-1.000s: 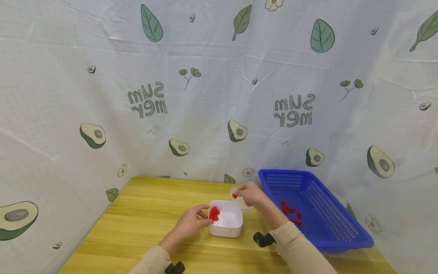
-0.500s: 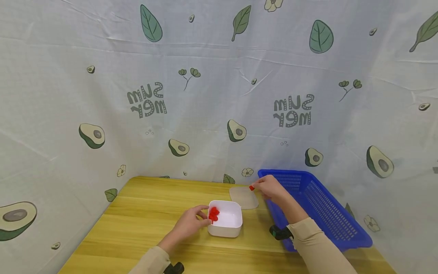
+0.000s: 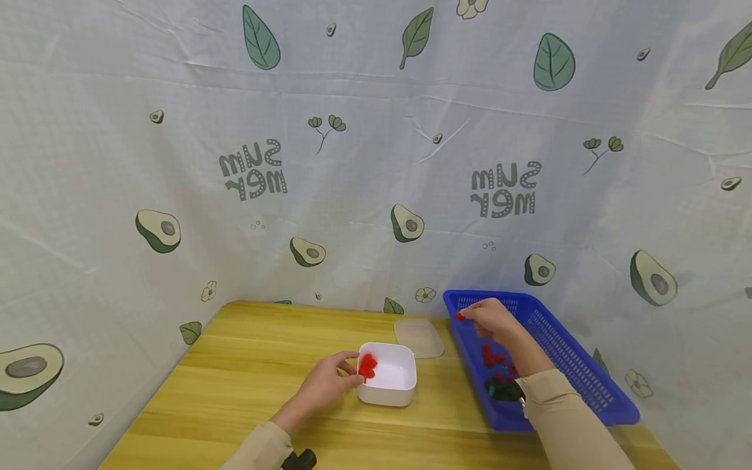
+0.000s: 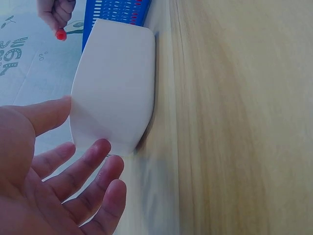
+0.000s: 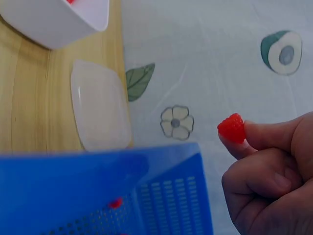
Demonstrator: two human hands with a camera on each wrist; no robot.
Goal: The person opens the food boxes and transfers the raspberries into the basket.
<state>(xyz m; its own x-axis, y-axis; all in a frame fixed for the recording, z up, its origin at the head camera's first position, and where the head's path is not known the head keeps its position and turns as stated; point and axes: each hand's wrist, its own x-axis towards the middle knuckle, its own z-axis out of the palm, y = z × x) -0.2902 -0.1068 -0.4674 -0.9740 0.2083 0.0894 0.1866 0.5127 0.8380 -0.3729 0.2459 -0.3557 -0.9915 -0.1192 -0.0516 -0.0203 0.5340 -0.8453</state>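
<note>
Pinches a red raspberry (image 5: 231,128) between the thumb and forefinger of the right hand (image 3: 495,320), with the other fingers folded in. Holds it to the right of the white box (image 3: 384,397) and farther back, higher than the box's rim. Spreads the fingers of the left hand (image 3: 329,378) at the left side of the box, touching the rim there with the thumb. Stands the box upright on the wooden surface (image 3: 264,365), opening upward, with a cluster of red berries (image 3: 367,367) inside, gathered by the left wall. Shows, just behind and to the right of the box, a flat translucent lid (image 3: 420,338) lying on the surface. Shows, farther right of the box, a large blue basket (image 3: 564,346) with loose red pieces (image 3: 488,356) scattered inside. Includes, behind the box, a pale cloth (image 3: 352,163) printed with avocados, leaves and mirrored lettering. Shows, nearer than the box and to its left, a beige sleeve (image 3: 261,447).
</note>
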